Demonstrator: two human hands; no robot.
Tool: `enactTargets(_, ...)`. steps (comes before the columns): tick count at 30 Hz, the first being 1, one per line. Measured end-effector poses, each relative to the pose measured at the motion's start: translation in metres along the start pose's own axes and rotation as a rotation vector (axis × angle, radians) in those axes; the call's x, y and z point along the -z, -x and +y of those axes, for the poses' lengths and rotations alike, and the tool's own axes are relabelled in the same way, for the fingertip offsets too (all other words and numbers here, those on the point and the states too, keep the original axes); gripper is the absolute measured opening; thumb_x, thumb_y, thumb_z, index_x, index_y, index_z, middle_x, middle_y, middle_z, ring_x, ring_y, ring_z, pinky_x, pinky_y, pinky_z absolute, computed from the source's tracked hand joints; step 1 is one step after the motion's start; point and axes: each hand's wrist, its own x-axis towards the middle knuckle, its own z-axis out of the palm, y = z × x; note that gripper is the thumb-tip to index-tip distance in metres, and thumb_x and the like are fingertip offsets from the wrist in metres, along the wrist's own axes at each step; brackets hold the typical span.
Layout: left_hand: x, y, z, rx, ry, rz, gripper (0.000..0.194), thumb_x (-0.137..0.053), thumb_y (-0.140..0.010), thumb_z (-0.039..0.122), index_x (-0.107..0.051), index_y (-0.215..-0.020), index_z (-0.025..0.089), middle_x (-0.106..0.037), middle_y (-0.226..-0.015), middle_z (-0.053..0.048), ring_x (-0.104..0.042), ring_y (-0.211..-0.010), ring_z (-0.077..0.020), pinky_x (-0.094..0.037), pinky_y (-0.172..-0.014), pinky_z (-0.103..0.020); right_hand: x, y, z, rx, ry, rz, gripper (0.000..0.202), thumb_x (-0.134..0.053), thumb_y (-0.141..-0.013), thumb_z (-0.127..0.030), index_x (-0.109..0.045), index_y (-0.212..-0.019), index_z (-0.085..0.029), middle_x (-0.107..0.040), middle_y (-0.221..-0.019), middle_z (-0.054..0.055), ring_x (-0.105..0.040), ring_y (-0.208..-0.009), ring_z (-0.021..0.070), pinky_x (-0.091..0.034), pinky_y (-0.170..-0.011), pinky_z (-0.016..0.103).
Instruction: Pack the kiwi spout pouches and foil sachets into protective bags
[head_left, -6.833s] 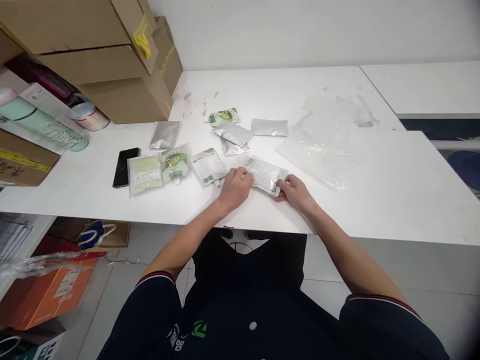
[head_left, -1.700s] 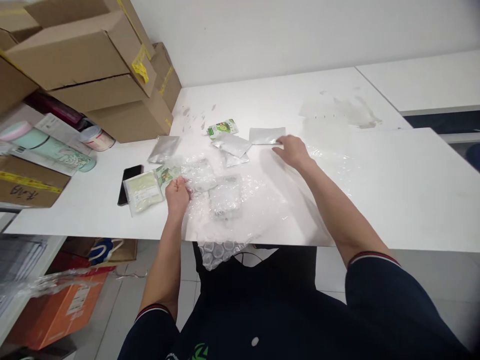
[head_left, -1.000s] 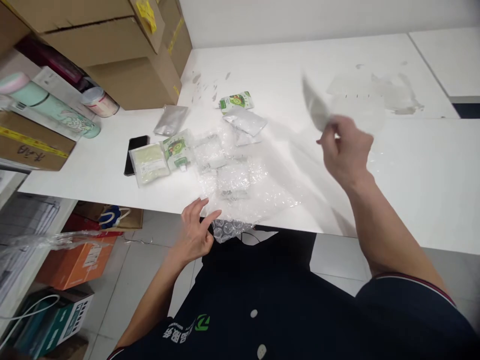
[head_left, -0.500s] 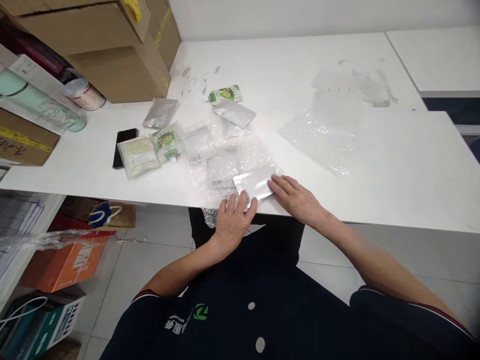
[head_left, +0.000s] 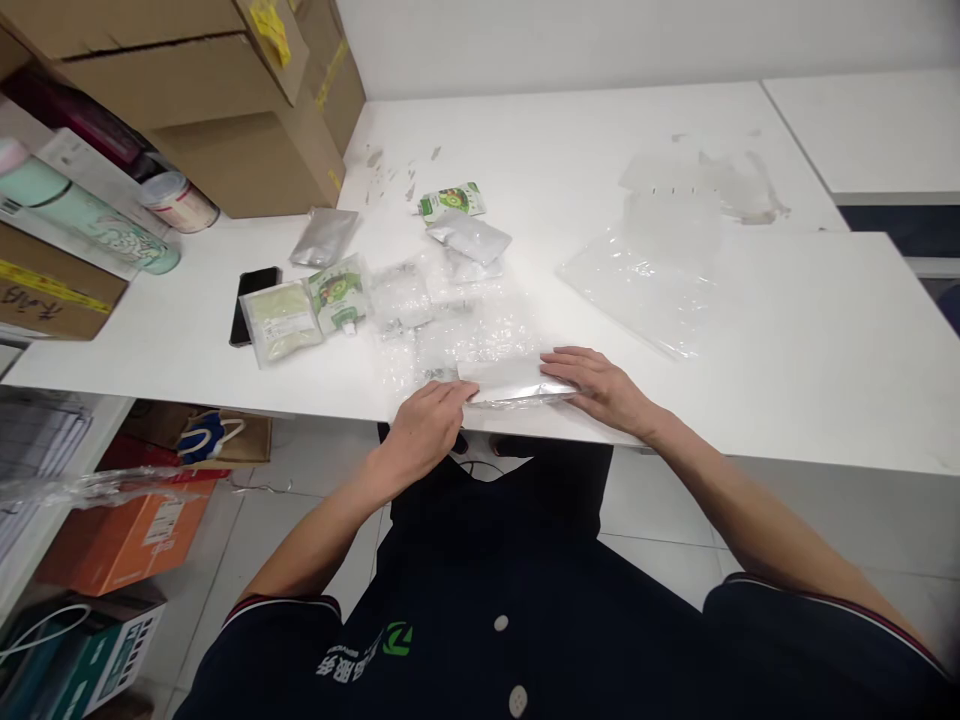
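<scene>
Both hands at a silver packet (head_left: 510, 380) on bubble wrap (head_left: 484, 335), near the front edge of the desk (head_left: 795, 360).
The right hand (head_left: 609, 392) has its grip on the packet's right end, fingers on top and thumb at the front edge; the left hand (head_left: 429, 422) lays its fingers over the left end, though whether that grip is pinched I cannot tell. Left of the wrap lie a green fruit pouch (head_left: 339, 292) and a pale green packet (head_left: 282, 322) partly over a phone (head_left: 243, 315). A clear plastic sheet (head_left: 637, 285) spreads to the right.
</scene>
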Motion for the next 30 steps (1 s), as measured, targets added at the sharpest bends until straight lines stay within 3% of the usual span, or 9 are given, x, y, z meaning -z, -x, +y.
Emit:
enactTargets(3, 0.02, -0.009, -0.007, 0.088, 0.069, -0.116, 0.04, -0.035, -0.096, 0.012, -0.055, -0.13, 0.018, -0.071, -0.118, -0.007, -0.066, -0.105, -0.0191, -0.056, -0.083, -0.033, 0.002, -0.019, -0.003, -0.122, -0.189, 0.016, 0.034, -0.052, -0.097, -0.035, -0.061, -0.129, -0.028, -0.066, -0.13, 0.005, -0.057, -0.126, 0.0242, -0.047, -0.106, 0.047)
enactTargets(6, 0.035, -0.029, -0.015, 0.218, -0.081, -0.166, 0.042, -0.035, -0.099, 0.018, -0.049, -0.138, 0.018, -0.072, -0.105, -0.008, -0.067, -0.098, -0.0229, -0.054, -0.078, -0.035, 0.009, -0.049, 0.001, -0.338, -0.296, 0.003, 0.032, -0.054, -0.094, -0.045, -0.065, -0.117, -0.025, -0.071, -0.111, 0.005, -0.067, -0.1, 0.0225, -0.053, -0.088, 0.039)
enactTargets(10, 0.035, -0.055, -0.023, 0.305, -0.408, 0.064, 0.045, -0.039, -0.096, 0.015, -0.05, -0.139, 0.016, -0.07, -0.107, -0.016, -0.063, -0.107, -0.0329, -0.047, -0.088, -0.05, 0.009, -0.089, 0.02, -0.443, -0.417, 0.049, 0.032, -0.061, -0.087, -0.05, -0.062, -0.095, -0.019, -0.068, -0.091, 0.004, -0.063, -0.083, 0.0194, -0.051, -0.074, 0.032)
enactTargets(12, 0.026, -0.057, -0.023, 0.248, -0.48, 0.219, 0.042, -0.041, -0.094, 0.011, -0.057, -0.132, 0.018, -0.065, -0.123, -0.018, -0.056, -0.119, -0.035, -0.042, -0.095, -0.054, 0.004, -0.103, 0.028, -0.508, -0.445, 0.029, 0.032, -0.063, -0.084, -0.05, -0.058, -0.091, -0.019, -0.063, -0.081, 0.002, -0.058, -0.071, 0.0163, -0.048, -0.064, 0.029)
enactTargets(14, 0.013, -0.052, -0.02, 0.124, -0.483, 0.257, 0.036, -0.043, -0.094, 0.011, -0.062, -0.123, 0.019, -0.063, -0.127, -0.016, -0.054, -0.122, -0.0327, -0.041, -0.098, -0.052, -0.002, -0.11, 0.032, -0.587, -0.467, 0.022, 0.034, -0.064, -0.083, -0.048, -0.057, -0.098, -0.018, -0.06, -0.076, 0.001, -0.054, -0.064, 0.0145, -0.045, -0.058, 0.028)
enactTargets(18, -0.012, -0.042, -0.016, -0.035, -0.42, 0.079, 0.036, -0.051, -0.096, 0.032, -0.059, -0.128, 0.017, -0.062, -0.13, -0.016, -0.051, -0.129, -0.0337, -0.037, -0.107, -0.052, -0.011, -0.116, 0.034, -0.654, -0.401, 0.062, 0.052, -0.061, -0.085, -0.045, -0.052, -0.128, -0.018, -0.066, -0.083, 0.003, -0.058, -0.069, 0.0161, -0.048, -0.064, 0.03)
enactTargets(23, -0.024, -0.062, -0.024, 0.132, -0.381, -0.121, 0.068, -0.064, -0.087, 0.049, -0.045, -0.143, 0.017, -0.042, -0.151, -0.022, -0.04, -0.137, -0.0431, -0.033, -0.109, -0.059, -0.019, -0.129, 0.033, -0.729, -0.023, 0.032, 0.056, -0.054, -0.091, -0.048, -0.05, -0.136, -0.016, -0.071, -0.095, 0.012, -0.065, -0.088, 0.026, -0.051, -0.077, 0.038)
enactTargets(27, -0.024, -0.081, -0.031, 0.205, -0.362, -0.194, 0.06, -0.058, -0.091, 0.038, -0.041, -0.145, 0.016, -0.047, -0.146, -0.022, -0.05, -0.126, -0.0379, -0.042, -0.1, -0.051, -0.018, -0.127, 0.035, -0.584, 0.305, 0.2, 0.052, -0.052, -0.092, -0.052, -0.055, -0.13, -0.017, -0.069, -0.105, 0.017, -0.062, -0.102, 0.033, -0.051, -0.082, 0.046)
enactTargets(30, -0.019, -0.089, -0.035, 0.225, -0.35, -0.23, 0.052, -0.048, -0.092, 0.02, -0.042, -0.144, 0.014, -0.052, -0.141, -0.021, -0.055, -0.119, -0.0342, -0.045, -0.094, -0.047, -0.008, -0.11, 0.039, -0.304, 0.133, 0.243, 0.049, -0.049, -0.093, -0.056, -0.059, -0.125, -0.022, -0.061, -0.13, 0.015, -0.056, -0.12, 0.0297, -0.05, -0.094, 0.046)
